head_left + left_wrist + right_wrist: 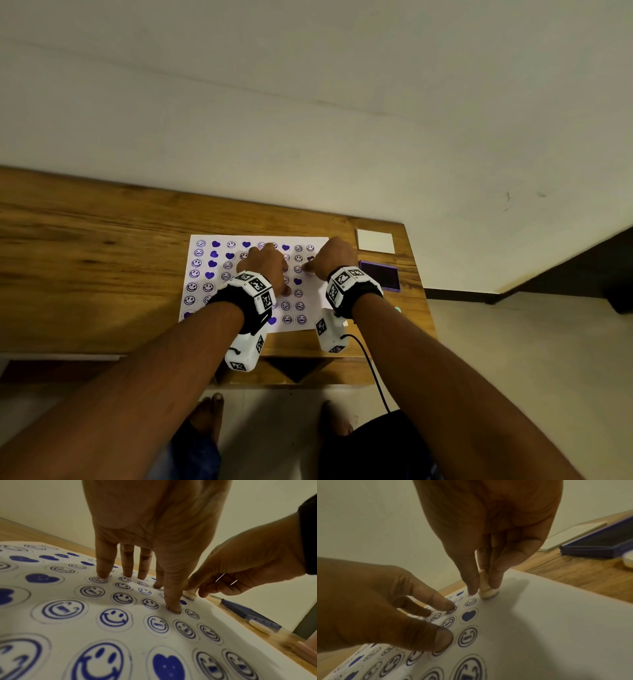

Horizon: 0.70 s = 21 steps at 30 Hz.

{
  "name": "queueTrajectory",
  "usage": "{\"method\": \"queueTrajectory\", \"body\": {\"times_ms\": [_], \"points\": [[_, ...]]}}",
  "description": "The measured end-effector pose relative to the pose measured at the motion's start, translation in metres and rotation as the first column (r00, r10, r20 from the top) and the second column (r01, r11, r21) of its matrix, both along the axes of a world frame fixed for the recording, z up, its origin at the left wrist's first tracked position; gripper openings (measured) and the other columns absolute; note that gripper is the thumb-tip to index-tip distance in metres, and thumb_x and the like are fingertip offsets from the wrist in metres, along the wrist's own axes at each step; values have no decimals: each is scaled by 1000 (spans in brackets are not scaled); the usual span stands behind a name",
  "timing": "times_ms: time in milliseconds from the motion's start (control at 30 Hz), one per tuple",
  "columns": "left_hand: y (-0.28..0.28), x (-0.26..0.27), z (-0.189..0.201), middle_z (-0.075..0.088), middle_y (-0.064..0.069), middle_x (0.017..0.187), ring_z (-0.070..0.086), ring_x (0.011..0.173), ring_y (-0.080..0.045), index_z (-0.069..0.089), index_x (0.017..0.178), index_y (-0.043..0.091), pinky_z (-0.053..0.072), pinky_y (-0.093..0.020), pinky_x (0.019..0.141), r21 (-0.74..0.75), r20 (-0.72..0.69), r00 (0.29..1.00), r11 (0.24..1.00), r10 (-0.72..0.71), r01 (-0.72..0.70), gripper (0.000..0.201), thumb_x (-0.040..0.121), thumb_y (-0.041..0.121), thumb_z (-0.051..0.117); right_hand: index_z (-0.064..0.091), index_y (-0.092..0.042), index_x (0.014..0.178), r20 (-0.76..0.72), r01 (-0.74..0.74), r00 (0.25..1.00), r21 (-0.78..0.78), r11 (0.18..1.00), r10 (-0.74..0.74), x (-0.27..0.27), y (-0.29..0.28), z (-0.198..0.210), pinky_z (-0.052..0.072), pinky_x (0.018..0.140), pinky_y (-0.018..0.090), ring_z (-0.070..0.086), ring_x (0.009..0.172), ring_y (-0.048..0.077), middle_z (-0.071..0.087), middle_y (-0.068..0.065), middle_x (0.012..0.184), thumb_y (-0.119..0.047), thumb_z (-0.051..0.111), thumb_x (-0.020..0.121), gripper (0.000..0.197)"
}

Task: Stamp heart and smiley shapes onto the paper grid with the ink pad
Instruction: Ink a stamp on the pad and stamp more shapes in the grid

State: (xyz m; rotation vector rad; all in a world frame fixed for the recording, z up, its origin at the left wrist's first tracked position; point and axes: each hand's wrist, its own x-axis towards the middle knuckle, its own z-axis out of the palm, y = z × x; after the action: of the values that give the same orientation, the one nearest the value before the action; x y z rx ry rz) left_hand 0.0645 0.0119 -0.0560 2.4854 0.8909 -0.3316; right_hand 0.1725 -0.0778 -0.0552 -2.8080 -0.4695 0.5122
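Observation:
A white paper grid (pixel 317 294), printed with circles and mostly filled with purple hearts and smileys, lies on the wooden table (pixel 102 257). My left hand (pixel 265 263) is spread flat, its straight fingertips (pixel 174 609) pressing the sheet down. My right hand (pixel 322 262) pinches a small wooden stamp (pixel 487 591) between thumb and fingers. The stamp stands upright with its face on the paper, at the right edge of the printed columns, just above a heart print (pixel 468 615). The purple ink pad (pixel 380 275) lies open to the right of the paper.
A white square lid or card (pixel 375 241) lies behind the ink pad near the table's far right corner. A second pale stamp-like piece (pixel 260 626) rests by the pad's near side. The paper's right strip (pixel 556 628) is unprinted. The table's right edge is close.

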Motion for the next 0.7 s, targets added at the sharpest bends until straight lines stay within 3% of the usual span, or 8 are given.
{"method": "queueTrajectory", "body": {"times_ms": [167, 267, 333, 400, 467, 533, 600, 700], "points": [[-1, -2, -4, 47, -1, 131, 42, 126, -28, 64, 121, 27, 44, -44, 92, 15, 11, 999, 999, -37, 37, 61, 65, 41, 85, 76, -10, 76, -20, 98, 995, 232, 968, -96, -6, -17, -8, 46, 59, 24, 67, 73, 22, 73, 5, 76, -44, 82, 76, 35], [0, -3, -5, 46, 0, 130, 42, 126, -27, 63, 121, 27, 45, -43, 93, 14, 20, 999, 999, -46, 46, 58, 68, 40, 83, 76, -10, 69, -51, 193, 980, 444, 875, -190, -8, -38, -5, 52, 66, 29, 68, 70, 22, 72, 4, 67, -42, 81, 74, 33], [1, -4, -7, 45, 0, 130, 42, 126, -26, 62, 121, 27, 45, -43, 94, 12, 14, 998, 999, -53, 53, 57, 70, 39, 82, 76, -9, 68, -207, 305, 952, 626, 718, -224, -10, -51, 0, 54, 65, 31, 67, 64, 20, 73, 4, 66, -31, 82, 72, 23], [1, -3, -8, 46, 0, 130, 43, 126, -26, 62, 121, 25, 45, -43, 96, 7, 10, 999, 999, -51, 51, 57, 70, 38, 83, 75, -1, 77, -471, 493, 866, 749, 442, -169, -15, -65, 7, 46, 53, 27, 57, 56, 16, 68, 8, 65, -15, 78, 77, 14], [2, -1, -8, 49, 0, 129, 44, 126, -26, 61, 118, 24, 44, -42, 97, 2, 16, 999, 999, -35, 35, 56, 69, 37, 84, 71, 7, 93, -728, 721, 686, 676, 155, -16, -20, -77, 16, 42, 49, 20, 52, 53, 12, 63, 10, 70, -7, 69, 82, 18], [2, 1, -7, 52, 0, 127, 47, 124, -26, 62, 117, 23, 43, -41, 97, -1, 24, 999, 1000, -26, 26, 56, 67, 35, 85, 67, 1, 92, -868, 885, 462, 464, -34, 180, -26, -90, 21, 44, 49, 15, 53, 53, 10, 63, 9, 71, -7, 67, 80, 15], [2, 1, -7, 54, 1, 127, 48, 123, -25, 61, 118, 23, 43, -40, 96, 6, 22, 999, 999, -32, 31, 58, 67, 35, 85, 68, 1, 89, -874, 937, 348, 323, -130, 340, -33, -100, 19, 47, 51, 17, 55, 56, 12, 63, 11, 73, -6, 81, 60, 33], [3, 0, -10, 57, 1, 127, 50, 123, -24, 58, 119, 24, 43, -37, 94, -6, 33, 999, 1000, -20, 20, 58, 68, 35, 84, 72, 5, 95, -808, 949, 314, 268, -164, 499, -42, -114, 14, 48, 53, 20, 56, 58, 14, 62, 14, 77, -1, 93, 36, 62]]}}
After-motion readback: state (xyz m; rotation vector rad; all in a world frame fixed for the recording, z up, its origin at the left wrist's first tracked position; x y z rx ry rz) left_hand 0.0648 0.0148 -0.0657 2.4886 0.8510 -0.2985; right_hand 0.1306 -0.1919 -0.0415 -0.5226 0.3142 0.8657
